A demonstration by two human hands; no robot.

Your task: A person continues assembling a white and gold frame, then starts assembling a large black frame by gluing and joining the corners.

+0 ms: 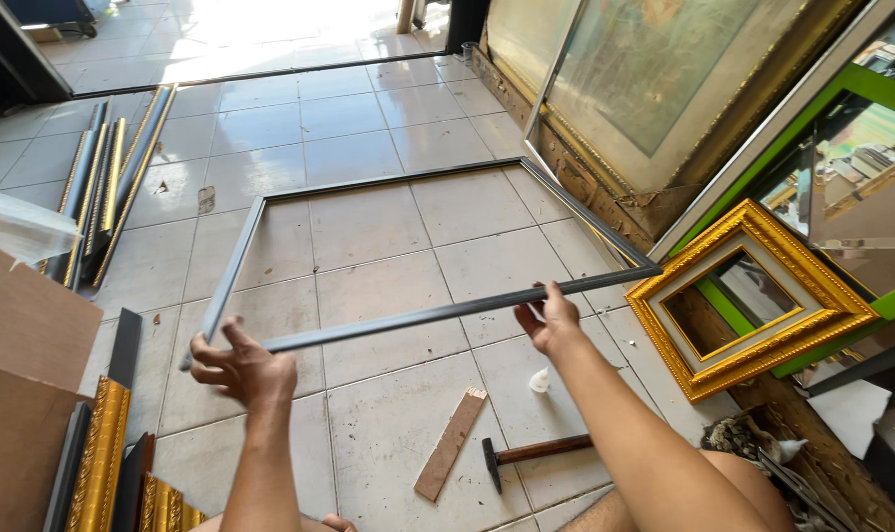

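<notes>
The head view shows 1 large dark grey rectangular frame [423,313], empty in the middle, held up at a tilt above the tiled floor [369,227], with its far side at 12 o'clock and its near rail running from 9 o'clock toward 3 o'clock. 2 bare hands hold that near rail. The left hand [239,368] sits at about 8 o'clock, forearm rising from the bottom edge, wrist bent back, fingers curled up under the rail near the frame's near-left corner, so its grip is clenched on the frame. The right hand [549,317] sits at about 4 o'clock from the frame's middle, arm stretched out from the lower right, fingers wrapped over the rail, its grip also grasping the frame.

On the floor below the rail lie 1 hammer [532,454] with a wooden handle, 1 short wooden strip [451,444] just beside it at 9 o'clock, and 1 small white bottle [539,380] near the right forearm. At 3 o'clock 1 ornate gold frame [792,281] leans against larger framed pictures [654,79]. At 10 o'clock a bundle of moulding lengths [107,187] lies on the floor, too overlapped to count. At 8 o'clock stands 1 cardboard box [19,394] with gold mouldings [101,458] beside it; what the box holds cannot be seen.
</notes>
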